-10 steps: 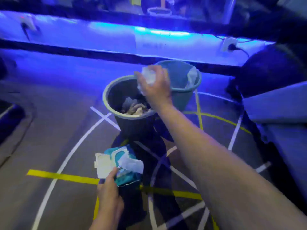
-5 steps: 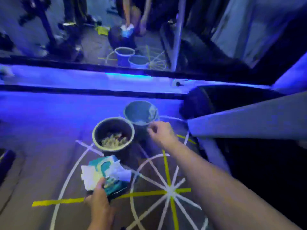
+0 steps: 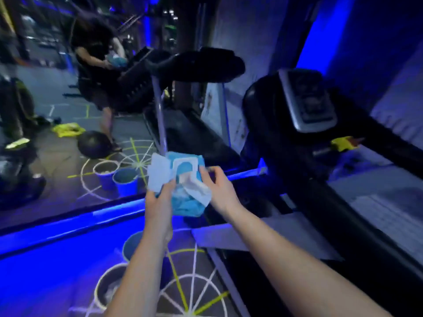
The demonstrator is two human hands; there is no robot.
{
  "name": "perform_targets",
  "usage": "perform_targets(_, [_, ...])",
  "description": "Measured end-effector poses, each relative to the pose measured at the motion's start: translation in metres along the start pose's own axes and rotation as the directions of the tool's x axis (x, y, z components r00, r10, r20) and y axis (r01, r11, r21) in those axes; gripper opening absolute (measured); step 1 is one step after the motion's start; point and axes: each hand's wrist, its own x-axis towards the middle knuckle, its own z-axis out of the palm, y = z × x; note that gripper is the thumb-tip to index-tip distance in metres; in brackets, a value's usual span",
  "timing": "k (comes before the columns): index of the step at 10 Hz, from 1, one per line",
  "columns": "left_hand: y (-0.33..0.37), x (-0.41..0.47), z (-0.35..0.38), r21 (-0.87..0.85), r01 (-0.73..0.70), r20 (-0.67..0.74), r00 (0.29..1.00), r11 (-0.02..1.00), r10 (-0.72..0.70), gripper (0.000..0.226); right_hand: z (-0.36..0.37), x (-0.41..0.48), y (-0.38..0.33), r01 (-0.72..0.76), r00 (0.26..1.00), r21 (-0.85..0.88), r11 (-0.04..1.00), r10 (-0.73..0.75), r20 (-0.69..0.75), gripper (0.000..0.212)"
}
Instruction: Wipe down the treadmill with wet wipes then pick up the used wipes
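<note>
The left hand grips the open wipes pack; the fingers of the right hand pinch a wipe sticking out of it.

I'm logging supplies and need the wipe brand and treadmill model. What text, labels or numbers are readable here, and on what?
Nothing here is readable.
wipes pack, held in the left hand: print too blurred.
treadmill console: display too blurred.
Pale mark on the treadmill rail: too small to read.
</note>
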Motion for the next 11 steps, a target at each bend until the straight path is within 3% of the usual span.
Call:
perform_targets(1, [0.055,-0.005,0.086,-0.031,-0.059,0.159,0.985,0.998,0.063,0.042,-0.073,0.013,-0.059,0.045,0.982,0.137,0.99,-0.019,-0.189,0.059])
perform_targets(2, [0.076,-0.012,0.163,0.037,-0.081,0.33,0.942,0.996,0.065,0.07,-0.15,0.023,-0.09,0.067,0.953,0.229,0.971,0.005,-0.302,0.04])
perform_targets(3, [0.057,-0.02,0.225,0.118,-0.103,0.419,0.907,0.988,0.045,0.06,-0.211,0.031,-0.074,-0.018,0.943,0.365,0.931,0.137,-0.305,0.022])
perform_targets(5, [-0.034,-0.013,0.304,0.348,-0.098,0.562,0.818,0.932,-0.124,0.035,-0.289,0.07,0.017,-0.201,0.904,0.495,0.845,0.355,-0.238,0.03])
perform_targets(7, [-0.11,0.049,0.382,0.5,-0.238,0.597,0.791,0.833,-0.133,0.049,-0.341,0.172,0.061,-0.263,0.907,0.544,0.797,0.397,-0.143,0.04])
perform_targets(8, [-0.09,0.054,0.416,0.57,-0.362,0.603,0.794,0.738,-0.076,0.059,-0.358,0.225,0.055,-0.196,0.918,0.552,0.811,0.35,-0.187,0.04])
perform_targets(9, [-0.091,0.083,0.447,0.674,-0.463,0.603,0.795,0.576,-0.065,0.068,-0.371,0.285,0.063,-0.18,0.934,0.423,0.888,0.288,-0.209,0.029])
perform_targets(10, [-0.095,0.11,0.462,0.793,-0.558,0.592,0.801,0.245,-0.094,0.073,-0.377,0.316,0.076,-0.316,0.931,0.356,0.879,0.359,-0.061,0.033])
perform_targets(11, [-0.096,0.12,0.47,0.841,-0.534,0.541,0.82,0.087,-0.186,0.066,-0.374,0.319,0.084,-0.371,0.927,0.199,0.907,0.375,0.016,0.042])
